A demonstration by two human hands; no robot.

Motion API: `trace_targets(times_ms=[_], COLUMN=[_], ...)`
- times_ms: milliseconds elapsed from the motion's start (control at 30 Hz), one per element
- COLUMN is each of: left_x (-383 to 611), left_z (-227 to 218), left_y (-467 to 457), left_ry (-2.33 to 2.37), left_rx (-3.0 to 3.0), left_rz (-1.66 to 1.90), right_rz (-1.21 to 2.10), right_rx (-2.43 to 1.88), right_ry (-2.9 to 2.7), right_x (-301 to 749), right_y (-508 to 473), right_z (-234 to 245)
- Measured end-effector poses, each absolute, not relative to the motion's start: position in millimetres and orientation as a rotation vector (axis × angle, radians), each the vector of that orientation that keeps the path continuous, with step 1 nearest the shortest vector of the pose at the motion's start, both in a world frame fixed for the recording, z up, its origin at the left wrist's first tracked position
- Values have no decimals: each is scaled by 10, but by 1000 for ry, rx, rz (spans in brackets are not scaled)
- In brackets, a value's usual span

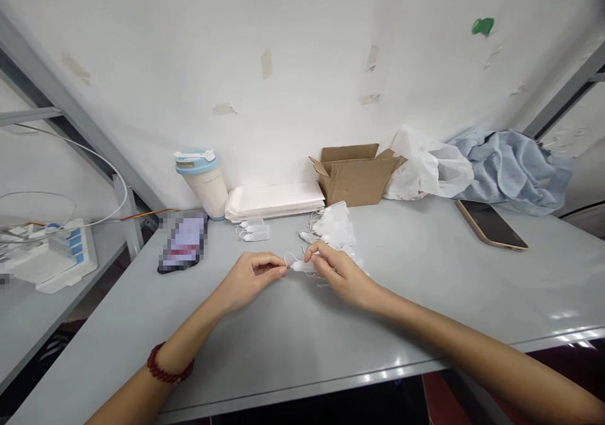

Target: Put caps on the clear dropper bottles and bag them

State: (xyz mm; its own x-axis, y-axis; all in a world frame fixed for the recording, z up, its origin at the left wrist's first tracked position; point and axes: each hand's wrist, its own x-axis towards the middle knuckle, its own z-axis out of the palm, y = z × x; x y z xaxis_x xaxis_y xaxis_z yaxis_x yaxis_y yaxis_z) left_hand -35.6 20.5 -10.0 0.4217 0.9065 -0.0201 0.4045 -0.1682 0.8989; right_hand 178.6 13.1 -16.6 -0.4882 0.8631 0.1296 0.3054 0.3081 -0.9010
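Observation:
Between my two hands is a small white tag-like piece (299, 266) with a thin looped string; its exact kind is too small to make out. The fingers of my left hand (255, 277) pinch its left tip, where the string joins. My right hand (340, 275) has its thumb and forefinger closed at the right end of the same piece. Behind my right hand lies a pile of similar white stringed pieces (333, 223), partly covered by that hand. A smaller group of such pieces (255, 230) sits farther left, in front of a stack of white packets.
Along the wall stand a cup with a blue lid (203, 182), the stack of white packets (276, 200), an open cardboard box (357, 179), a plastic bag (425, 166) and blue cloth (513, 166). Phones lie left (184, 241) and right (491, 225). A power strip (61, 258) is far left.

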Motion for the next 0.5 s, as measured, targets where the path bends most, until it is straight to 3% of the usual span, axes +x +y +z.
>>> trace_targets(times_ms=[500], left_x=[-341], left_z=[-96], left_y=[161], left_ry=[1035], left_rx=[1667], left_rz=[719], right_rz=[938], right_rx=[-995], right_ry=[-2068], right_x=[1772], right_y=[95], right_z=[-194])
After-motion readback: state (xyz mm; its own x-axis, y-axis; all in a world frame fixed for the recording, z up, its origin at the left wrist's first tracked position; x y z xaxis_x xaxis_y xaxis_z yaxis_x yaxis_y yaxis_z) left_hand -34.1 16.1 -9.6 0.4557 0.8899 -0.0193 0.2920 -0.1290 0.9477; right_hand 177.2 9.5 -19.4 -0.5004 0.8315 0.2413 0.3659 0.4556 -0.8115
